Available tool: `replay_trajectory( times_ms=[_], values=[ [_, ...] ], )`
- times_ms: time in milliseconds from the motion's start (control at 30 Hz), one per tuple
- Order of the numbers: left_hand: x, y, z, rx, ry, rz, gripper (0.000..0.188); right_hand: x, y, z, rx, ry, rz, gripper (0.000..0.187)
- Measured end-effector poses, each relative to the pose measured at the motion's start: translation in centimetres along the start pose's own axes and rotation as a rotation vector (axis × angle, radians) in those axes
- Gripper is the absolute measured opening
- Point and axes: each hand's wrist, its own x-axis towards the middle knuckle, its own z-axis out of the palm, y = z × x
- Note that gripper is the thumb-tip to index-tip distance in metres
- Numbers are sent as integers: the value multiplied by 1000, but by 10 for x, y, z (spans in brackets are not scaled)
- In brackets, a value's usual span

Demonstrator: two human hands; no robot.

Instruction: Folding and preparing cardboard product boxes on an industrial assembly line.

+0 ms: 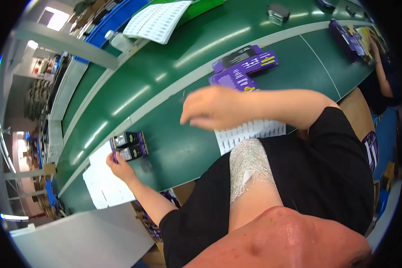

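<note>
While left hand grips lower of two small black-and-purple boxes, we note both boxes lie side by side, touching, on green table, beside white sheet. Fingers closed on box end. Right hand hovers above table centre, fingers curled loosely, holding nothing (motion blur; exact spread unclear). Printed label sheet lies under right forearm. Stack of flat purple cartons sits beyond right hand. Clear bottle and metal clip rest at far edge.
</note>
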Motion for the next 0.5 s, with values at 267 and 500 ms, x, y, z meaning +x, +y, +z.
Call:
replay_trajectory(
  times_ms=[267,500],
  values=[
    [-14,6,-9,-65,369,80,39,-86,193,-204,-993,198,759,41],
    [-29,54,-17,110,494,451,35,-149,279,-257,-1248,245,1319,68]
  ],
)
